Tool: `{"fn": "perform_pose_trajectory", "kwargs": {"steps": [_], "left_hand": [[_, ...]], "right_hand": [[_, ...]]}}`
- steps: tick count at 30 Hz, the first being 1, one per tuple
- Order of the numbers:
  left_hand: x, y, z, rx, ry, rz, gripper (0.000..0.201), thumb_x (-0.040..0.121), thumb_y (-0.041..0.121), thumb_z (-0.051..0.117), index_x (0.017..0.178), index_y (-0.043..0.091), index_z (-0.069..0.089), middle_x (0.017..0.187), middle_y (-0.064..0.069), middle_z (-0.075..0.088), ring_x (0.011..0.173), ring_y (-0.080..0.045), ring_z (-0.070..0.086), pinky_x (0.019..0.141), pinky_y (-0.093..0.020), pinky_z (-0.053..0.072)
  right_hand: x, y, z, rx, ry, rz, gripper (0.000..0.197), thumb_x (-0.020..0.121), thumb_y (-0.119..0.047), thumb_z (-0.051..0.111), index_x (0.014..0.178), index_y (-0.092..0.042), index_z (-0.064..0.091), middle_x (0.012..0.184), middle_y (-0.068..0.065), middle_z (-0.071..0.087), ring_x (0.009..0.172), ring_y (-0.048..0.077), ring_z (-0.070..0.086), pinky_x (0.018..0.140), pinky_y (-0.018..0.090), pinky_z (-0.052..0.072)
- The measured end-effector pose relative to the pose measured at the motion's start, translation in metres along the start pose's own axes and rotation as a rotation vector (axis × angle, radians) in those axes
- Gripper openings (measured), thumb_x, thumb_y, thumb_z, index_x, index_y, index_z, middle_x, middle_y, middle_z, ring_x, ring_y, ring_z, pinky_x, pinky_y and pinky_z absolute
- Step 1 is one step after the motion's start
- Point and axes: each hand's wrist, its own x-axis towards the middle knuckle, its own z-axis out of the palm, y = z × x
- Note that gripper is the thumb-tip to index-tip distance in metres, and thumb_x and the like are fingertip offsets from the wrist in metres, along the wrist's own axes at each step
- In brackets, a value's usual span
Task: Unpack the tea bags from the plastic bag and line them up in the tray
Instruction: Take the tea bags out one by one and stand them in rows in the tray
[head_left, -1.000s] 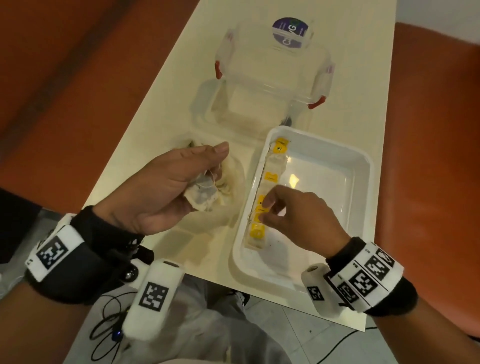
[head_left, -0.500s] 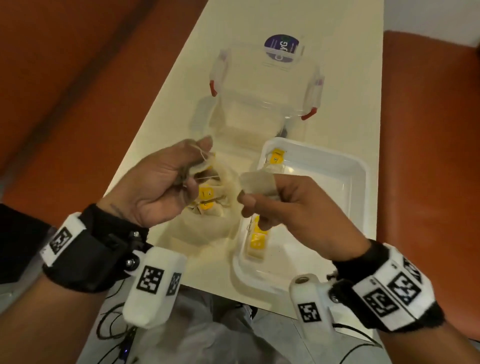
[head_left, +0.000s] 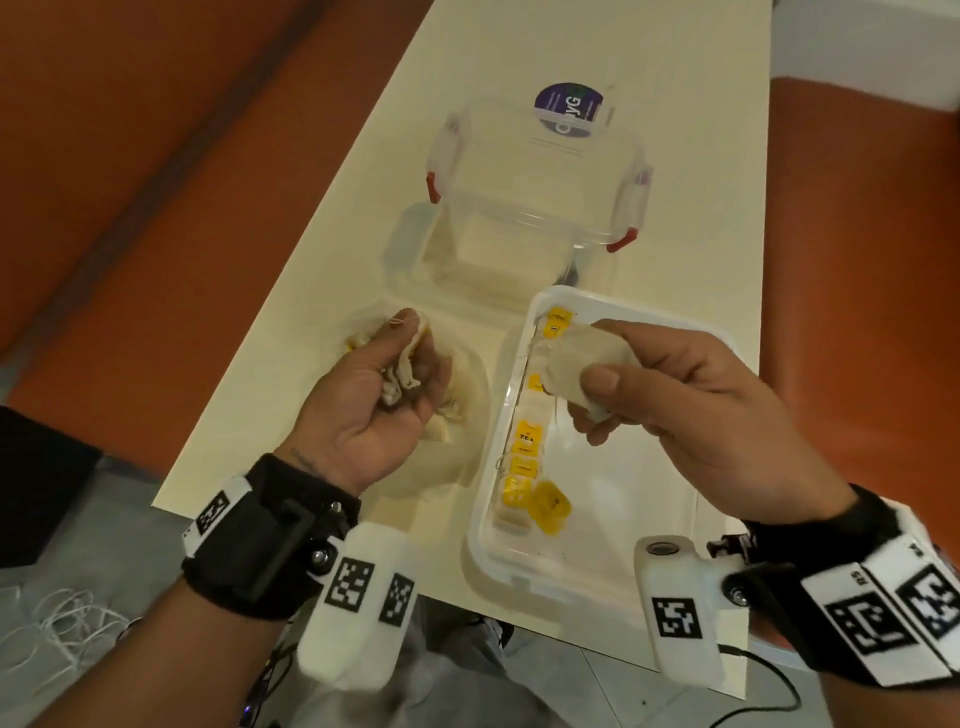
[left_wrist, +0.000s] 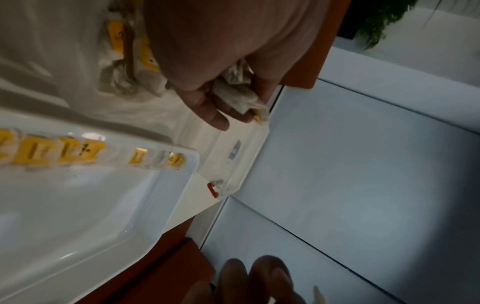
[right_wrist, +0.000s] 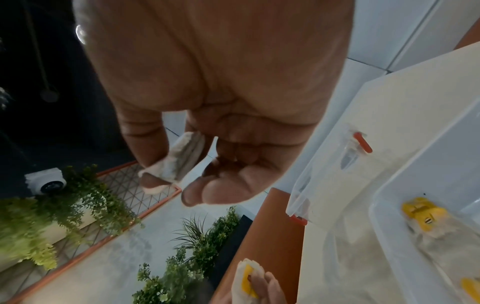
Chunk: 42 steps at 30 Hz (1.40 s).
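Observation:
A white tray (head_left: 675, 467) sits at the table's near right, with a row of tea bags with yellow tags (head_left: 524, 457) along its left wall. My right hand (head_left: 597, 374) hovers over the tray's left side and pinches a pale tea bag (head_left: 582, 358) between thumb and fingers; the same tea bag (right_wrist: 179, 162) shows in the right wrist view. Left of the tray lies the clear plastic bag (head_left: 457, 410) with more tea bags inside. My left hand (head_left: 410, 358) is above it, fingers curled round a crumpled bunch of tea bags (left_wrist: 239, 92).
A clear lidded box with red clips (head_left: 535, 176) stands behind the tray and the bag. The cream table (head_left: 571, 52) is narrow, with orange seating on both sides. Its near edge lies just under my wrists. Cables lie on the floor at lower left.
My right hand left the row in the tray, took a tea bag from my left hand and now holds it over the tray's left side. My left hand stayed above the plastic bag.

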Motion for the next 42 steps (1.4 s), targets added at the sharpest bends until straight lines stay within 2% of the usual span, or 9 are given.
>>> {"fn": "perform_pose_trajectory", "kwargs": {"steps": [4,8,13,17,21,27,32,36,42], "left_hand": [[-0.001,0.0,0.001,0.123,-0.082,0.004,0.028,0.07,0.009,0.067,0.098,0.013,0.072,0.083,-0.003,0.063,0.057,-0.005,0.058,0.063,-0.021,0.057],[-0.022,-0.01,0.009,0.573,-0.397,-0.041,0.025,0.08,0.02,0.067,0.102,0.023,0.078,0.082,0.0,0.062,0.059,-0.004,0.042,0.049,-0.014,0.04],[-0.039,-0.021,0.029,1.088,-0.72,0.064,0.032,0.089,0.017,0.071,0.11,0.042,0.07,0.1,-0.022,0.064,0.076,-0.018,0.063,0.053,-0.019,0.04],[-0.045,-0.024,0.037,1.222,-0.754,0.114,0.021,0.094,0.018,0.064,0.081,0.032,0.073,0.087,-0.002,0.068,0.061,-0.001,0.051,0.049,-0.015,0.037],[-0.044,-0.022,0.029,1.256,-0.702,0.06,0.02,0.093,0.024,0.063,0.075,0.028,0.069,0.079,0.01,0.064,0.065,-0.002,0.051,0.05,-0.013,0.035],[-0.038,-0.016,0.019,0.882,-0.722,-0.055,0.016,0.085,0.031,0.075,0.076,0.021,0.069,0.085,-0.002,0.069,0.054,-0.001,0.05,0.045,-0.019,0.022],[-0.031,-0.018,0.021,0.722,-0.759,-0.12,0.029,0.072,0.033,0.084,0.078,0.013,0.064,0.081,-0.01,0.068,0.048,-0.004,0.046,0.035,-0.015,0.024],[-0.035,-0.023,0.026,0.768,-0.663,-0.121,0.012,0.084,0.013,0.064,0.077,0.005,0.057,0.074,-0.012,0.065,0.045,-0.005,0.051,0.036,-0.011,0.033],[-0.032,-0.025,0.018,1.042,-0.594,-0.071,0.015,0.084,0.025,0.063,0.07,0.021,0.064,0.072,-0.001,0.063,0.064,-0.015,0.046,0.048,-0.025,0.016]], "right_hand": [[-0.003,-0.006,-0.002,0.071,-0.005,-0.047,0.026,0.084,-0.026,0.058,0.092,-0.005,0.07,0.078,0.009,0.064,0.072,0.016,0.06,0.064,0.025,0.05],[-0.004,-0.011,-0.002,0.116,0.016,-0.043,0.027,0.084,-0.026,0.058,0.089,-0.003,0.07,0.091,0.031,0.061,0.076,0.02,0.065,0.064,0.027,0.052],[-0.001,-0.023,0.0,0.247,0.041,-0.063,0.017,0.084,-0.015,0.059,0.077,-0.018,0.074,0.083,0.015,0.067,0.07,0.024,0.067,0.06,0.028,0.056],[-0.004,-0.025,-0.011,0.255,0.131,-0.057,0.027,0.087,-0.019,0.051,0.072,-0.019,0.073,0.084,0.009,0.071,0.072,0.022,0.068,0.059,0.029,0.057],[-0.014,-0.016,-0.029,0.222,0.247,0.019,0.024,0.093,-0.019,0.053,0.08,-0.014,0.072,0.091,0.011,0.073,0.075,0.021,0.069,0.063,0.029,0.059],[-0.028,0.018,-0.034,-0.601,0.282,0.211,0.009,0.093,-0.029,0.066,0.093,-0.025,0.074,0.082,-0.011,0.069,0.069,0.004,0.061,0.069,0.021,0.049],[-0.027,0.037,-0.006,-0.191,0.211,0.255,0.012,0.095,-0.013,0.064,0.101,-0.017,0.073,0.081,-0.002,0.073,0.074,0.009,0.065,0.072,0.027,0.05],[-0.03,0.039,0.007,-0.049,0.222,0.232,0.019,0.099,-0.011,0.058,0.101,-0.021,0.074,0.089,-0.001,0.075,0.082,0.013,0.068,0.078,0.029,0.054],[-0.037,0.047,0.013,0.161,0.297,0.292,0.022,0.097,-0.011,0.057,0.106,-0.015,0.077,0.098,0.008,0.077,0.089,0.017,0.07,0.082,0.03,0.057]]}}
